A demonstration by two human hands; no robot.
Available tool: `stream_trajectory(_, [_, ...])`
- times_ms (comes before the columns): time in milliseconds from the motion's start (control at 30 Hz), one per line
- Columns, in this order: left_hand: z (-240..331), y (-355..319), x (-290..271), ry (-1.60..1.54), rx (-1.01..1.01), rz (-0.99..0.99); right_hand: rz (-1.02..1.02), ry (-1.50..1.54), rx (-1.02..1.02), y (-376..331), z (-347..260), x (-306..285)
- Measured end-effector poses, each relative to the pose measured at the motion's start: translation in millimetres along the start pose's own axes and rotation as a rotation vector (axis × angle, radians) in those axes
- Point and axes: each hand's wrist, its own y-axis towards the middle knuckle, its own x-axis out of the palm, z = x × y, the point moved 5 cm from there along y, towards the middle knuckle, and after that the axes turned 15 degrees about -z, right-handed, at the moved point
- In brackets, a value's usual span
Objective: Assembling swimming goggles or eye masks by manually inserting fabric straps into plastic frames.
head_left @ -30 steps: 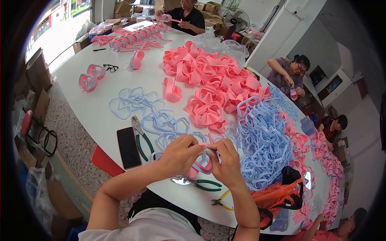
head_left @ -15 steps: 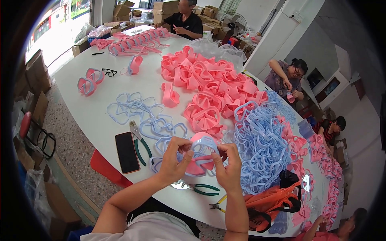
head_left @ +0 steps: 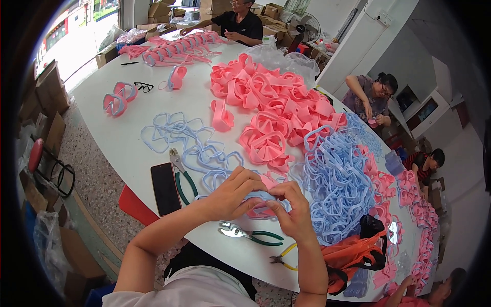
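Near the table's front edge, my left hand [head_left: 236, 193] and my right hand [head_left: 293, 209] both grip one swim mask [head_left: 262, 195]. This mask is a soft pink skirt with a light-blue frame around it. My left fingers bend over its top, while my right thumb and fingers pinch the right end of the frame. Much of the mask is hidden behind my fingers. Loose light-blue frames [head_left: 176, 128] lie beyond my left hand. A large heap of blue frames [head_left: 340, 187] is to the right of my right hand, and pink mask skirts [head_left: 273, 97] are piled farther back.
Left of my hands lie a phone [head_left: 165, 189] and green-handled pliers [head_left: 185, 179]. Nearer me are more green-handled pliers [head_left: 250, 234] and yellow-handled cutters [head_left: 284, 257]. An orange bag [head_left: 353, 253] sits at right. Assembled masks [head_left: 120, 99] and glasses [head_left: 143, 87] lie far left. Several people work around the table.
My hands have drawn closer together on the mask, the left one now curled over its top. The mask has tilted, so its front opening no longer shows. The whole view has shifted slightly.
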Motion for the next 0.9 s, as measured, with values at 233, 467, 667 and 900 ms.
stream_trajectory(233, [-4,-3,2,0.013,-0.001,0.004,0.068,-0.217,-0.157,0,0,10])
stream_trajectory(467, [3,7,-3,0.036,0.028,0.01,0.162,-0.352,-0.155,1,-8,12])
stream_trajectory(667, [-1,6,2,0.037,-0.007,0.164,0.173,-0.32,-0.123,7,-1,13])
stream_trajectory(900, [0,8,-1,0.076,-0.016,0.237,0.107,-0.347,-0.084,15,-8,4])
